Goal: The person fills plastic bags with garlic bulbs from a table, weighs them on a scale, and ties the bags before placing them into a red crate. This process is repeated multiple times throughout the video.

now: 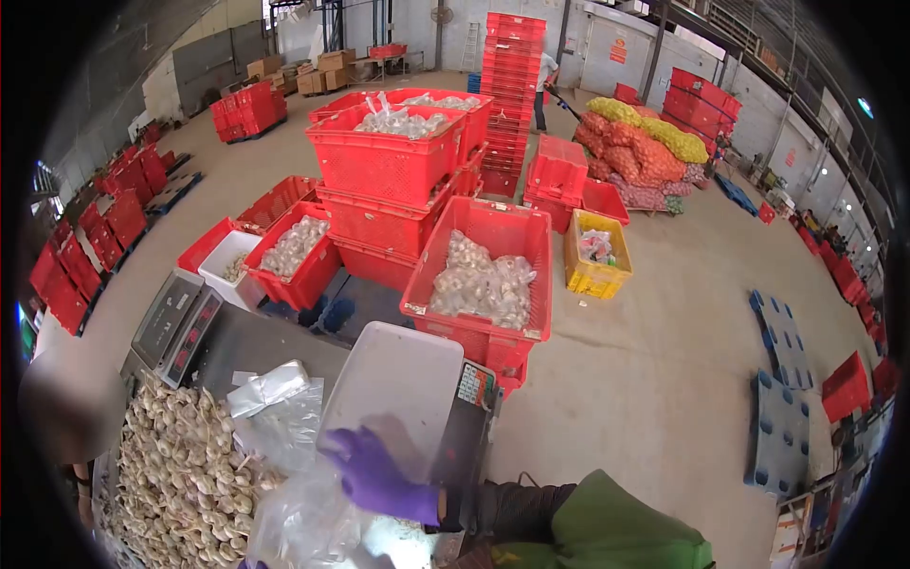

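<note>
My right hand (384, 477), in a purple glove, reaches in from the right. Its fingers are stretched out and apart over the near end of a white tray (398, 379) and the clear plastic bags (318, 512); no object shows in its grasp. Only a sliver of purple glove, my left hand (252, 564), shows at the bottom edge beside the bags, its fingers hidden. To the left lies a wide heap of garlic bulbs (185, 465). A stack of flat clear bags (270, 389) rests between the heap and the tray. A keypad (476, 384) sits at the tray's right.
A red crate (540, 275) of bagged garlic (483, 284) stands beyond the tray, near stacked red crates (379, 171) and a yellow crate (597, 273). A digital scale (180, 327) sits at left. A blurred person (71, 403) is at left; another person (543, 90) stands far back.
</note>
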Available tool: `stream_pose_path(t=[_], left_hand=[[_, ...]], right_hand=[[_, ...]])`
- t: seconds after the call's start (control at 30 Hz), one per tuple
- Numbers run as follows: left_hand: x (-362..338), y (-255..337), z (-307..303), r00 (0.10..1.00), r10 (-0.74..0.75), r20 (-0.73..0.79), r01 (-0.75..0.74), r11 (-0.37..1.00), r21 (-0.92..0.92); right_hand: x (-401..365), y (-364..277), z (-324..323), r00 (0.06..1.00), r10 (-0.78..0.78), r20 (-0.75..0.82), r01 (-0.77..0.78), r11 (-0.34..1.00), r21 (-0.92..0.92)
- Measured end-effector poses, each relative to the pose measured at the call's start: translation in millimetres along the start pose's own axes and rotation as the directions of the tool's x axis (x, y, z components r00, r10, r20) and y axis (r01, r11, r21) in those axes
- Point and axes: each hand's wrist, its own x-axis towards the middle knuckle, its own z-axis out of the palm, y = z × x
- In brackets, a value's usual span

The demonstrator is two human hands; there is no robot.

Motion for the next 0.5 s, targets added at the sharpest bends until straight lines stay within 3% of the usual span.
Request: stream_pose_path(t=[0.03,0.07,0.13,0.17,0.2,0.23,0.27,0.33,0.4,0.47,0.5], left_hand=[[-23,9,19,0.952,0.26,0.164,-0.284,0.948,0.145],[-38,15,31,0.82,0.458,0.342,-0.549,0.799,0.246],[-39,-9,41,0.745,0.554,0.371,-0.611,0.791,0.047],[-42,-12,33,0.679,0.646,0.349,-0.734,0.59,0.336],[-51,9,26,0.67,0.624,0.402,-0.736,0.49,0.466],[-38,-1,14,0.603,0.739,0.299,-0.743,0.384,0.548],[-39,4,1,0.736,0.656,0.164,-0.617,0.553,0.56],[-31,-1,-29,0.641,0.764,0.068,-0.601,0.445,0.664],[-23,-12,-48,0.604,0.797,0.02,-0.55,0.398,0.734],[-34,0,-70,0.538,0.84,-0.072,-0.502,0.388,0.773],[-39,6,-79,0.471,0.872,-0.133,-0.467,0.374,0.801]], right_hand=[[-2,-28,-6,0.973,-0.228,0.029,0.229,0.972,-0.05],[-3,-54,-24,0.908,-0.401,0.125,0.395,0.916,0.073],[2,-69,0,0.867,-0.499,-0.013,0.492,0.849,0.192],[6,-43,50,0.9,-0.436,0.0,0.431,0.888,0.16],[5,-32,105,0.923,-0.383,0.026,0.377,0.916,0.138],[9,-30,81,0.909,-0.405,0.098,0.385,0.906,0.173],[6,-32,77,0.894,-0.443,0.069,0.443,0.896,0.023],[11,-45,56,0.871,-0.49,0.036,0.49,0.871,0.005],[9,-54,49,0.85,-0.525,-0.04,0.517,0.847,-0.128],[14,-83,31,0.843,-0.519,-0.14,0.533,0.84,0.1],[15,-96,27,0.838,-0.534,-0.113,0.546,0.826,0.139]])
